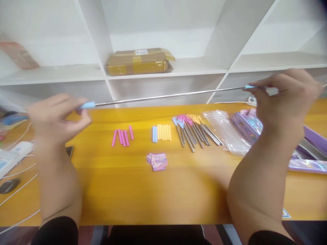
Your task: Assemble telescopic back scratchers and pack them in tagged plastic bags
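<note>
A thin metal rod (163,96) is stretched nearly level above the desk, its right end slightly higher. My left hand (61,114) pinches the light blue piece at its left end. At the other end, my right hand (283,93) pinches another light blue piece. Below lie pink tubes (122,137), blue tubes (154,134) and yellow tubes (164,132). To their right is a bunch of metal rods (196,134) with blue, pink and orange claw-shaped heads. Small pink printed cards (158,161) sit nearer the front.
Clear plastic bags (228,131) and an open purple box (315,139) are at right. A taped carton (139,62) rests on the white shelf (194,66). At left are a power strip (15,154), cables and a dark mouse (9,185).
</note>
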Demonstrator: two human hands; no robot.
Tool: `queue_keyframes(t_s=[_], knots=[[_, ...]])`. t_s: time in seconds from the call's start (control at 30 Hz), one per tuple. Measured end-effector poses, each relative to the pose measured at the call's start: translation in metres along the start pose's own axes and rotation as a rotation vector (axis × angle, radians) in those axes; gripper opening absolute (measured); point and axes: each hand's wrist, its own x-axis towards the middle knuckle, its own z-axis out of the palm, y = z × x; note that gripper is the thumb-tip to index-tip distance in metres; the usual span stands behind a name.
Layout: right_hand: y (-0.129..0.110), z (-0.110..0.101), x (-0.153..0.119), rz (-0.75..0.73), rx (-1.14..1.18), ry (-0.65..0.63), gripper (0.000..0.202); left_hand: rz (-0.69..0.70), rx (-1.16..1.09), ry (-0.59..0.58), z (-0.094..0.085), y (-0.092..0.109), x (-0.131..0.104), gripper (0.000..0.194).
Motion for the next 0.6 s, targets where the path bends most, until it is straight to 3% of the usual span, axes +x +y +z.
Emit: queue_keyframes(t_s=[0.1,0.23,0.3,0.4,0.6], knots=[[-0.058,0.005,-0.010,-0.205,0.090,-0.055,0.018,0.042,-0.061,0.015,0.023,0.044,0.000,0.032],[-0.146,0.011,-0.043,-0.661,0.304,-0.044,0.023,-0.022,-0.147,-0.069,0.052,0.108,-0.006,0.030],[-0.173,0.011,-0.057,-0.718,0.332,-0.041,0.027,-0.057,-0.187,-0.106,0.057,0.122,-0.008,0.026],[-0.184,0.009,-0.064,-0.712,0.388,-0.084,0.029,-0.039,-0.203,-0.131,0.056,0.124,-0.009,0.024],[-0.175,0.006,-0.058,-0.690,0.478,-0.179,0.029,-0.015,-0.156,-0.136,0.048,0.119,-0.007,0.024]])
